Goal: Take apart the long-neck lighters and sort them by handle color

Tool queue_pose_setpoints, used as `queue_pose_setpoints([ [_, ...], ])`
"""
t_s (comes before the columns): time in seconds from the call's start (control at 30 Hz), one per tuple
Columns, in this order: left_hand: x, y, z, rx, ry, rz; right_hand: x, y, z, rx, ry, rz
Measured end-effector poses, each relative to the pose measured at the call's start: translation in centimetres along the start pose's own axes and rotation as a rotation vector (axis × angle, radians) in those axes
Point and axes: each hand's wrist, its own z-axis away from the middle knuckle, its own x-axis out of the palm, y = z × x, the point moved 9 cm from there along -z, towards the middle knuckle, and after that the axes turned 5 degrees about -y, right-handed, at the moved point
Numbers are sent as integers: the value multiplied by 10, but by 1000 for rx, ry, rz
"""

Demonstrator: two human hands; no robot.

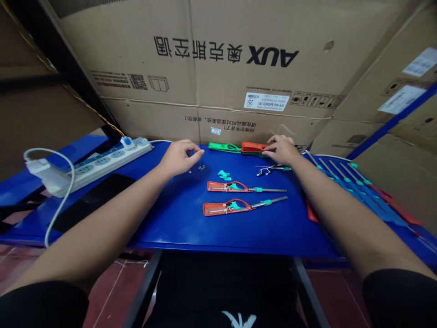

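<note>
Well left of the upper lighter, a black phone and a white power strip lay on the blue counter. Nearer the lighter, the left hand hung just above the counter, its fingers drawn narrow in a pinch; whether they held anything could not be told. Tiny metal bits, too small to identify, lay just beside them and looked fiddly to pick up. Teal clips sat just above the lighter, and a green shell lay farther above it. The lighter itself looked light and stiff, its open plastic body probably brittle, so its wide body seemed the place to take hold, not the slim metal nozzle. A lower lighter lay just below it. Up and to the right, the right hand lay over an orange shell, its fingers spread across it, with no firm grip discernible. Farther right, the right forearm partly blocked a row of blue lighters.
</note>
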Motion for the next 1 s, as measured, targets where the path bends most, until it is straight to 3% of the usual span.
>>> queue_pose_setpoints([
  [0.23,6,18,2,113,-24,-25,11,14,-1,39,-28,23],
  [1.0,21,15,2,157,-138,-3,18,16,-9,47,-103,38],
])
